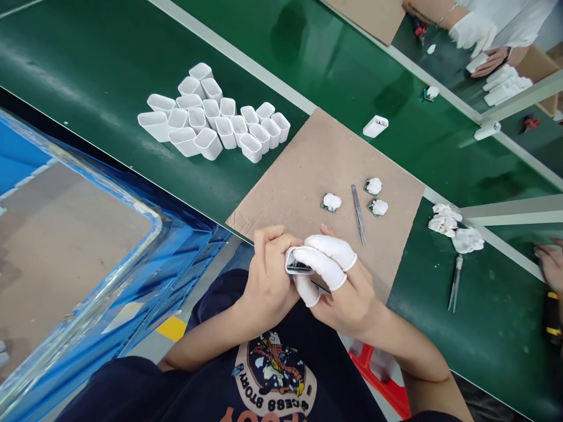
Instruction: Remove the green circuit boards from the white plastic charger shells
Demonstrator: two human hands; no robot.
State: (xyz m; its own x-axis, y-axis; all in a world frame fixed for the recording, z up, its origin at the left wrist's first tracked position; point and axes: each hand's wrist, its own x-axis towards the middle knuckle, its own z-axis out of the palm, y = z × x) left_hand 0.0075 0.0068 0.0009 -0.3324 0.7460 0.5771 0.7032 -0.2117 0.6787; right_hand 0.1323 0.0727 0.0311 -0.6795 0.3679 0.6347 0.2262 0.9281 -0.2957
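Note:
Close in front of my body, my left hand (272, 275) grips a white plastic housing (290, 259) whose open end faces up toward me. Inside that opening a green circuit board (299, 266) shows in part. My right hand (343, 281), with white finger cots on the thumb and two fingers, is closed around the same housing, fingertips at its opening. On the cardboard sheet (303, 170) just beyond lie metal tweezers (358, 214) and a small green board with a white puffy piece (331, 202). Two similar boards (373, 186) lie right of the tweezers.
Several white housings (211, 117) stand open end up at the left of the green table. One more housing (375, 126) lies beyond the cardboard. Crumpled white cots (467, 240) and second tweezers (455, 283) are at right. A blue bin (176, 234) borders the left. Co-workers' hands (472, 30) show at far right.

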